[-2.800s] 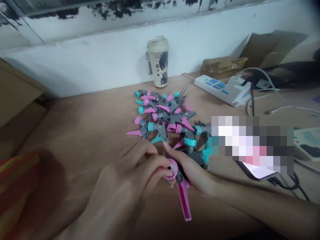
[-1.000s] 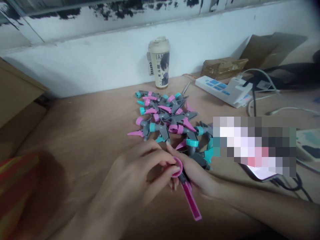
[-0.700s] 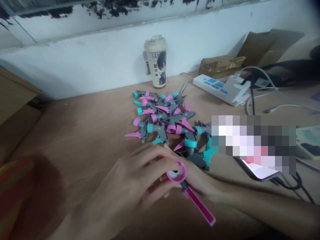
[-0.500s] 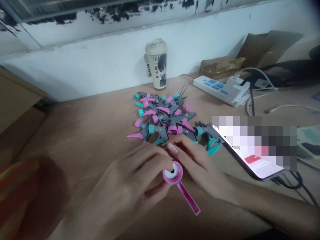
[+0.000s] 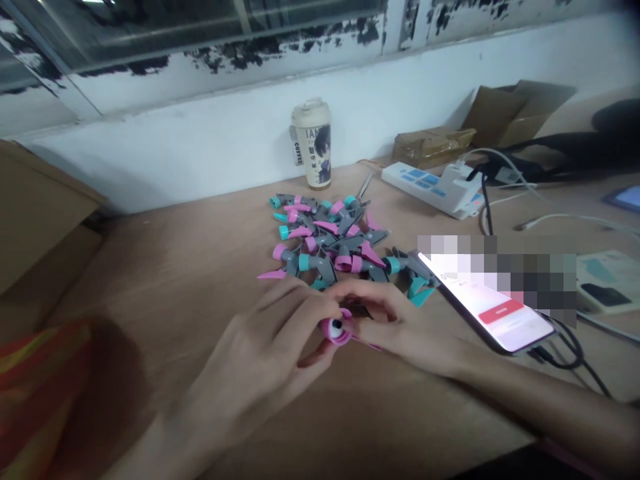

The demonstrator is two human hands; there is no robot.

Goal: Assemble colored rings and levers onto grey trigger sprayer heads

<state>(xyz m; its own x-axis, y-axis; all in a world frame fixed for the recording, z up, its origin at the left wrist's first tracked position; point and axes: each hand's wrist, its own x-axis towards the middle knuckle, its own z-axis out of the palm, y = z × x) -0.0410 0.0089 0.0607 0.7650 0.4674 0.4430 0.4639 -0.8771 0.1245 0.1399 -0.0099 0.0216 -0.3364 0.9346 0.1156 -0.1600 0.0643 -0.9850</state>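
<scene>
The person's two bare hands meet in front of the body, their fingertips close together. The left hand (image 5: 260,340) comes in from the lower left with its back turned up and its knuckles raised; the index finger (image 5: 314,313) bends forward and down, and the left thumb (image 5: 316,365) lies below it, both curved into a pinch. The right hand (image 5: 395,320) reaches in from the other side, its index finger arched towards the left hand and its thumb stretched straight across beneath. The bare right forearm (image 5: 545,407) slants down and away to the right edge.
</scene>
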